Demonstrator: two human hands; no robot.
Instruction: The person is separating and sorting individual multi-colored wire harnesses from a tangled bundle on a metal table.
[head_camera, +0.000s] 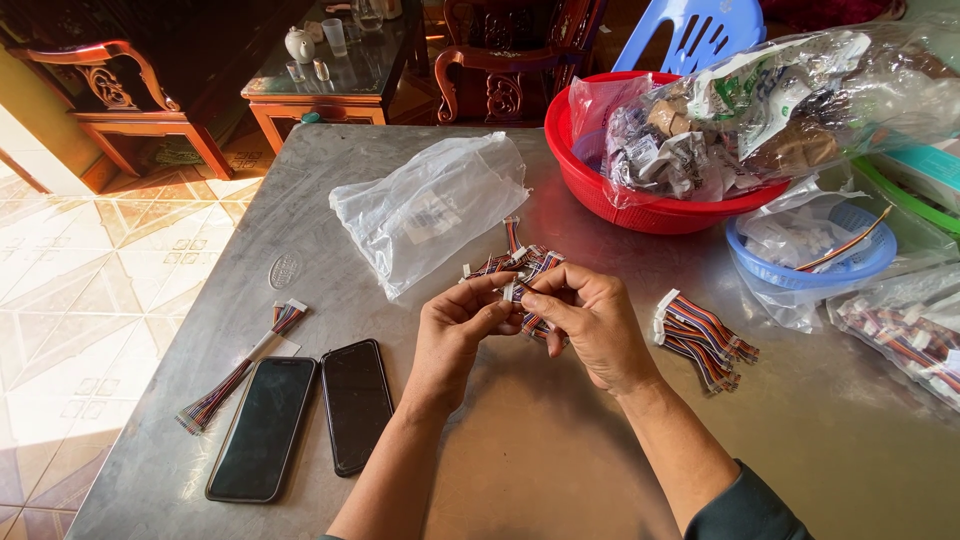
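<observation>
Left hand (462, 322) and right hand (590, 320) pinch a multicoloured ribbon-wire bundle (525, 268) mid grey metal surface (560, 450), bare steel toward its near edge.

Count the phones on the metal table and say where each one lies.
2. Both lie face up, side by side, near the table's front left edge: the larger phone on the left, the smaller phone right of it, left of the left hand. None seems hidden.

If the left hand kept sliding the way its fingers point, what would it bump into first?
The left hand points rightward at the right hand, so it would meet those fingers and the multicoloured wire bundle pinched between them almost at once.
</observation>
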